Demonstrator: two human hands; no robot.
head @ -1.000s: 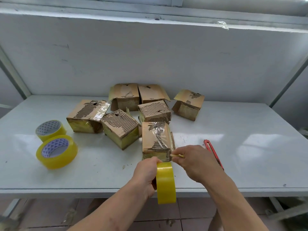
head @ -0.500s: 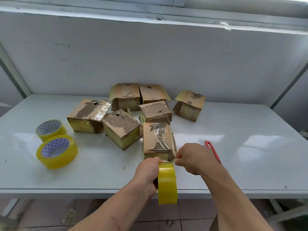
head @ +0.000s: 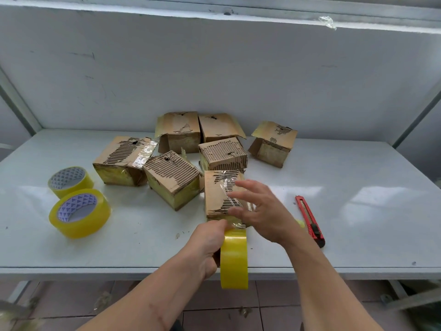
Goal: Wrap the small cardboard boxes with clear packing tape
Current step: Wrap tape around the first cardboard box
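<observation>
A small worn cardboard box point(head: 218, 192) with clear tape across its top sits near the table's front, in the middle. My left hand point(head: 206, 247) grips a roll of yellowish clear tape point(head: 234, 258) upright just in front of the box, the tape's free end running to the box's near face. Over the box's right side, my right hand point(head: 261, 209) hovers with fingers spread and straight; it is blurred. Whether it touches the box I cannot tell.
Several more torn cardboard boxes point(head: 173, 177) cluster behind the taped one. Two spare tape rolls point(head: 80, 212) lie at the left. A red utility knife point(head: 310, 219) lies to the right of my right hand. The white table point(head: 358, 211) ends at a wall behind.
My right hand let go of the tape end it was pinching, opened and moved up over the box. The tape end now lies on the box's near face.
</observation>
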